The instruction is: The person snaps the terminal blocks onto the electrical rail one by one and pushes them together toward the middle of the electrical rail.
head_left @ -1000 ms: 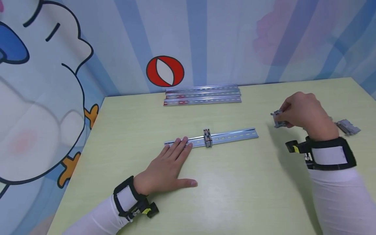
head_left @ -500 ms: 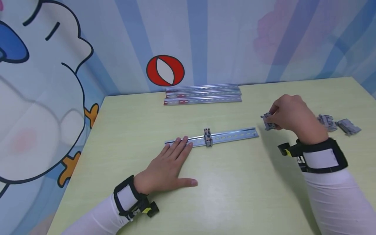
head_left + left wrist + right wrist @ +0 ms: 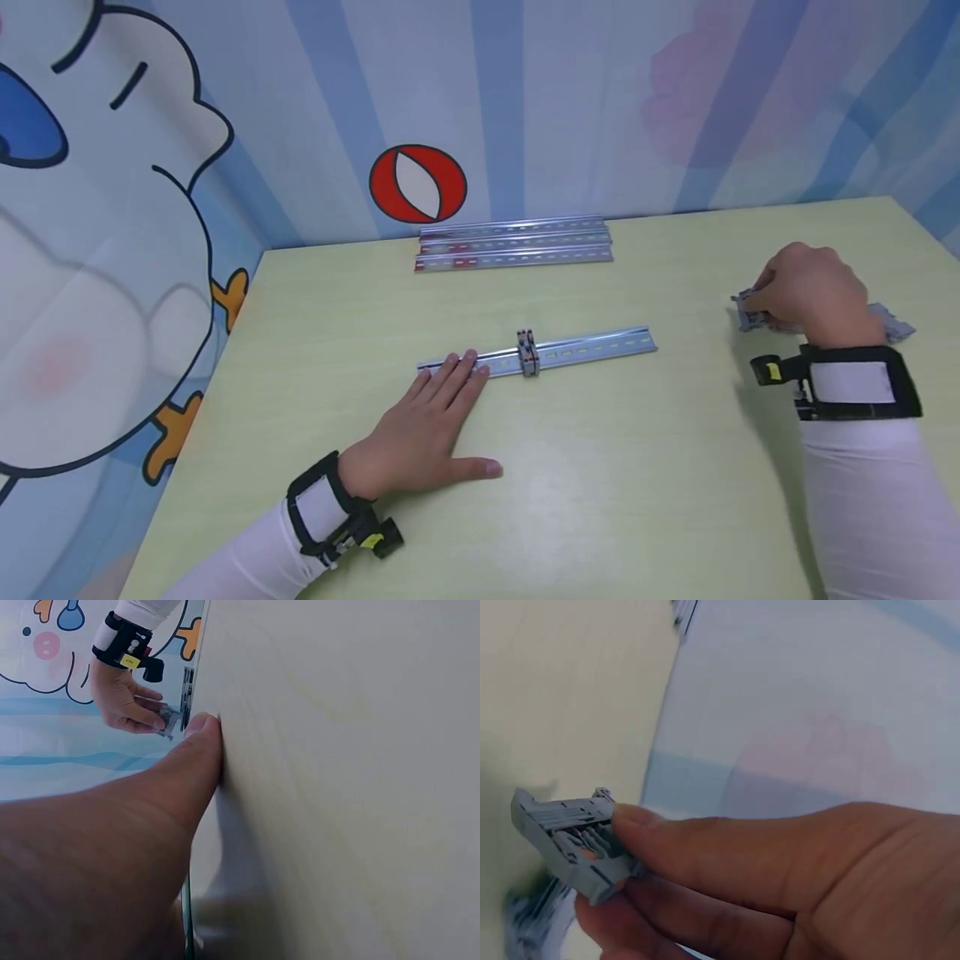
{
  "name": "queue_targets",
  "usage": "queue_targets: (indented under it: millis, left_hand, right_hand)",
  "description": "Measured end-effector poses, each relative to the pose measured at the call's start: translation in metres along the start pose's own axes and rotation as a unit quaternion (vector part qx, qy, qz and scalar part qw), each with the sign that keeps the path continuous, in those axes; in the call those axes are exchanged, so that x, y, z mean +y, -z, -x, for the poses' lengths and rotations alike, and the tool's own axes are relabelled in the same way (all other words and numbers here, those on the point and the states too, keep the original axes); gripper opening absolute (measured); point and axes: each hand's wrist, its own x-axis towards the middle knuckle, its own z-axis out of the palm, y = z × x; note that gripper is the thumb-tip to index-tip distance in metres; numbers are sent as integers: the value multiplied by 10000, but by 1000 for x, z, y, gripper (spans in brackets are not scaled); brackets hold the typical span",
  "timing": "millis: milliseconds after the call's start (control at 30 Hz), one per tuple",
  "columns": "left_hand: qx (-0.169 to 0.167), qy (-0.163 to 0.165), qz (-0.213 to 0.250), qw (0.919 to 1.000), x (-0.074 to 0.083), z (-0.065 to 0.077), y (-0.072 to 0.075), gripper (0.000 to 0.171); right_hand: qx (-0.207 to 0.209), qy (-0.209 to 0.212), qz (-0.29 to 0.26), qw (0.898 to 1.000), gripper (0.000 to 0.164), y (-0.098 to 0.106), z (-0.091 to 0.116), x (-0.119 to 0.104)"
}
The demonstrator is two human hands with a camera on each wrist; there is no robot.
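Our right hand (image 3: 816, 292) pinches a block (image 3: 574, 840) over the tabletop (image 3: 600, 500) at right; a slack grip could drop it. Our left hand (image 3: 416, 437) lies spread, touching the rail (image 3: 596, 347), which uneven pressure could shift.

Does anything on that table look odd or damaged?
Nothing looks spilled or broken. Oddly, the back rails show red patches toward the left, unlike the visible part of the front rail; perhaps reflecting the ball picture.

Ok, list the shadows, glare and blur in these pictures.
Head: the right arm shadows the table, with a pale sheen near the bottom; left wrist: dark shadow beside the left hand; right wrist: held block fairly sharp, lower block blurred.
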Motion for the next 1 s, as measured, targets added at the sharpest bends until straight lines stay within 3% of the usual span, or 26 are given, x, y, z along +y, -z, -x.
queue_targets:
  millis: [200, 500, 567, 633, 767, 867, 1000]
  left_hand:
    - [-86, 48, -3, 10000, 2, 1, 3, 111]
    - [-44, 25, -12, 10000, 1, 0, 1, 111]
    - [-48, 37, -47, 10000, 1, 0, 0, 111]
    - [-76, 84, -71, 9999, 0, -1, -1, 113]
    - [44, 246, -91, 9996, -1, -3, 0, 112]
    - [391, 435, 103, 9982, -5, -7, 7, 103]
    - [931, 800, 418, 9916, -18, -11, 17, 81]
  right_hand:
    - [-213, -397, -54, 9990, 32, -4, -9, 25]
    - [298, -913, 185, 9952, 31, -7, -5, 18]
    - [244, -665, 203, 9973, 33, -6, -6, 15]
    - [56, -163, 194, 9997, 38, -5, -10, 7]
    - [-676, 878, -117, 9938, 48, -14, -20, -17]
    - [-1171, 1264, -427, 9841, 43, -26, -25, -33]
    - [-1361, 1602, -568, 9760, 31, -40, -26, -41]
